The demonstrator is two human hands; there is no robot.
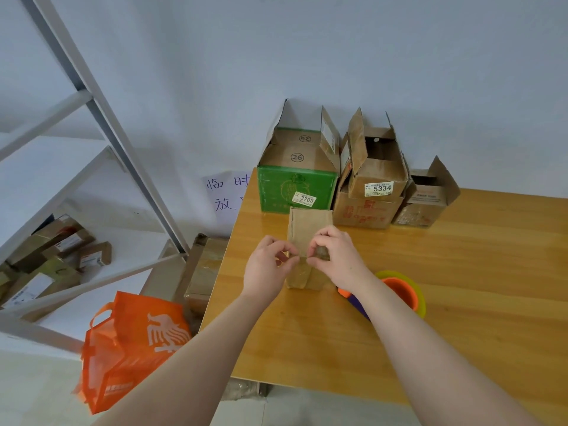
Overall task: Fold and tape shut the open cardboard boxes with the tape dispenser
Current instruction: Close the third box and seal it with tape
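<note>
Two hands meet over the small brown box (310,229), which stands on the wooden surface (461,272) directly in front of me. My left hand (269,267) has its thumb and forefinger curled, pinching at the near top edge of that box. My right hand (333,256) pinches the same edge just beside it, its fingertips almost touching those of the left. I cannot tell from here whether they grip a flap or a strip of tape.

The tape dispenser (402,292), an orange core inside a green ring with a purple part, lies on the surface just right of the small brown box. It is partly hidden behind my right forearm and is in neither hand.

Behind the small brown box, against the wall, stands a green box (296,186) with its flaps up and a label reading 3703. Behind and to the right, a box labelled 5334 (378,170) sits open on a larger brown box (362,213), and further right is another open box (427,195). Left of the small brown box, off the surface, an orange bag (135,342) sits on the floor near a white shelf (46,167) holding parcels.
</note>
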